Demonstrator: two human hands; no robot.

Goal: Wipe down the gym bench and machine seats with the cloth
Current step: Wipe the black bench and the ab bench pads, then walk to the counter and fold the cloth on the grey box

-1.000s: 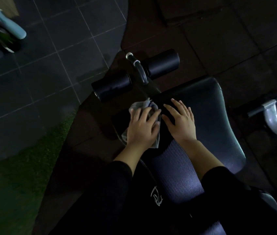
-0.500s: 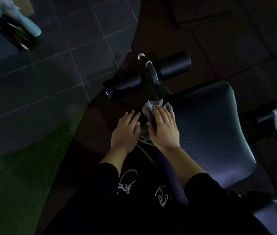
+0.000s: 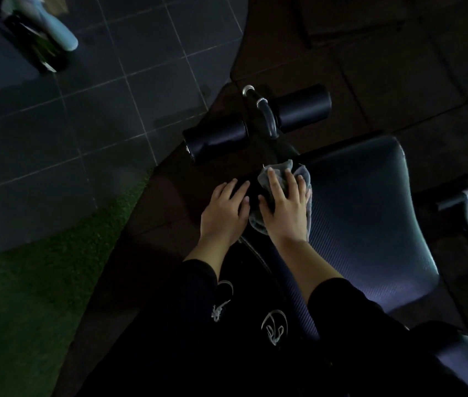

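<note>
Right hand (image 3: 285,209) flat, fingers straight, pressing grey cloth (image 3: 280,174) on bench pad (image 3: 370,213) edge, foam rollers (image 3: 302,106) at 12 o'clock. Left hand (image 3: 224,213) beside at 9 o'clock, relaxed, empty. Best kept flat, sweeping toward 3 o'clock in overlapping passes.

Two hands (image 3: 224,216), one cloth (image 3: 281,173), one bench pad (image 3: 370,213), two foam rollers (image 3: 302,106), one bottle (image 3: 41,50).

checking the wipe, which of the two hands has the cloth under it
The right hand: it presses the crumpled grey cloth onto the black padded bench; the left hand is bare.
</note>
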